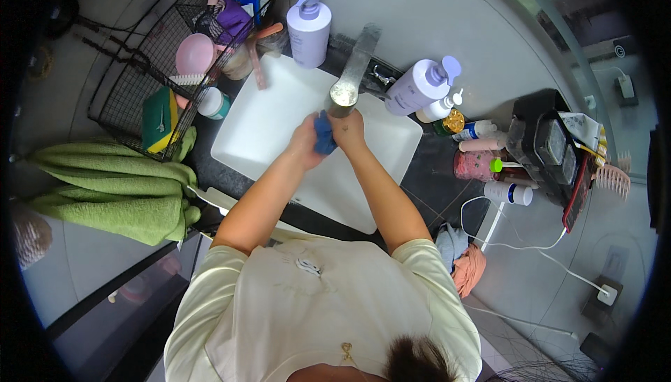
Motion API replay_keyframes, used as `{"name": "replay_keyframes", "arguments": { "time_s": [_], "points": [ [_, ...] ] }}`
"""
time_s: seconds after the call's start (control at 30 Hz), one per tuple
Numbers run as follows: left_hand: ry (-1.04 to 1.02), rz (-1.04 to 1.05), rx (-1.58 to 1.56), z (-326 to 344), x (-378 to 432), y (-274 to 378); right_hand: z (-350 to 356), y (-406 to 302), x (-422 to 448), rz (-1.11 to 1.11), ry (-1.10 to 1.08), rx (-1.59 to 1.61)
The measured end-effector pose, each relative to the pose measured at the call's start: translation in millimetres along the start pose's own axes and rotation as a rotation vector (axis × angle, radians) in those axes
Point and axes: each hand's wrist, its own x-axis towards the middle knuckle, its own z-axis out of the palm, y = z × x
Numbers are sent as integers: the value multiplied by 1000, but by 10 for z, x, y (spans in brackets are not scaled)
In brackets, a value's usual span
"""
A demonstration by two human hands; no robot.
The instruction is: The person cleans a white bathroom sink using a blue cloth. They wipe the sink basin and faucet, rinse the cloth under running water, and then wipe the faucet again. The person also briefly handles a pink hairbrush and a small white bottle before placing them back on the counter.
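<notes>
Both of my hands meet over the white rectangular washbasin [257, 114], just below the faucet [356, 57]. Between them is a bunched dark blue cloth [324, 135]. My left hand [303, 143] grips the cloth from its left side, fingers wrapped towards it. On the other side my right hand [348, 129] closes on the same cloth, partly hidden under the faucet's spout. Whether water is running cannot be made out.
Lilac pump bottles [309, 36] stand behind the basin. A black wire basket [141, 62] holds a sponge [160, 120] at left, above a green towel [115, 188]. Toiletries, a black organizer [545, 135] and a phone [578, 193] on a white cable line the right.
</notes>
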Motion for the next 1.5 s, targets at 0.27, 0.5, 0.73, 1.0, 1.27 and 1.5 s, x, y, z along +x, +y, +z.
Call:
{"name": "replay_keyframes", "arguments": {
  "time_s": [0.27, 0.5, 0.73, 1.0, 1.27, 1.5],
  "points": [
    [-189, 246, 347, -326, 84, 169, -137, -385, -251, 573, -230, 888],
    [-344, -106, 49, -175, -155, 362, -284, -870, -340, -430, -88, 117],
    [-192, 124, -66, 95, -6, 39, -171, -682, -189, -532, -6, 80],
    [57, 811, 936, -263, 91, 24, -29, -646, -71, 402, 35, 956],
    [-247, 26, 104, 32, -438, 288, -228, -854, -58, 329, -437, 855],
    [-814, -244, 98, -195, -297, 348, -475, -1048, 108, 144, -935, 812]
  ]
}}
